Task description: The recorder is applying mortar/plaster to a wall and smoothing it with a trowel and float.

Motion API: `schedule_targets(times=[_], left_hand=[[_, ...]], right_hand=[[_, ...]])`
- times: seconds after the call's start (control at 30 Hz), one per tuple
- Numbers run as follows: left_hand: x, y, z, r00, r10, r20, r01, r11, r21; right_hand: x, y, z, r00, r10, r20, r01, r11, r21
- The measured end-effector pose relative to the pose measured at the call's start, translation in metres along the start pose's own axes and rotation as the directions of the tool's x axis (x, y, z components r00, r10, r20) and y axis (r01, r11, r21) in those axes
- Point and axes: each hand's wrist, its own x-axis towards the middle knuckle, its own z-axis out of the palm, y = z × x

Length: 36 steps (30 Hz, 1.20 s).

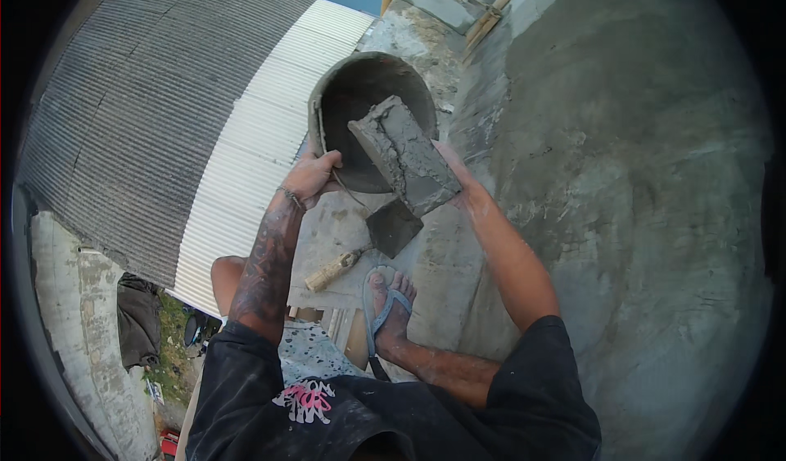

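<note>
My left hand [314, 174] is closed on the near left rim of a round, mortar-coated bucket [342, 105], which tips so that its dark inside shows. With my right hand [458, 176] I grip the right end of a grey block [401, 151]. Rough mortar covers much of the block, and it slants across the bucket's mouth. Parts of my right fingers are hidden behind the block. Just below, a trowel [395, 227] with a dark blade and a pale wooden handle lies on the ledge, touched by neither hand.
My sandalled foot [391, 307] stands on the narrow concrete ledge [442, 264]. Rising on the right is a grey rendered wall [622, 174]. Corrugated roofing [254, 133] slopes off at left, with a drop to the ground below it. Bamboo poles [495, 17] and a concrete slab [438, 6] are at the far end.
</note>
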Motion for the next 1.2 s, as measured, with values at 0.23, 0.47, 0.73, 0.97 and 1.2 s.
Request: schedule_targets(times=[0.23, 0.47, 0.73, 0.97, 1.2], left_hand=[[0.022, 0.000, 0.002, 0.983, -0.178, 0.043, 0.183, 0.951, -0.248], [0.012, -0.012, -0.007, 0.977, -0.179, -0.118, 0.200, 0.960, 0.195], [0.006, -0.083, -0.081, 0.757, 0.380, -0.531, 0.338, 0.468, 0.816], [0.000, -0.101, -0.083, 0.845, 0.000, -0.535, 0.479, 0.445, 0.756], [0.005, -0.114, -0.090, 0.883, -0.019, -0.470, 0.387, 0.596, 0.704]], right_hand=[[-0.051, -0.164, -0.040, 0.866, -0.480, -0.140, 0.190, 0.575, -0.796], [-0.038, -0.192, -0.079, 0.944, -0.307, -0.122, -0.318, -0.746, -0.586], [-0.025, -0.115, -0.141, 0.904, -0.281, -0.323, -0.374, -0.885, -0.278], [-0.041, -0.052, -0.109, 0.847, -0.174, -0.503, -0.403, -0.827, -0.392], [-0.046, -0.125, -0.087, 0.609, -0.788, -0.089, -0.776, -0.569, -0.273]])
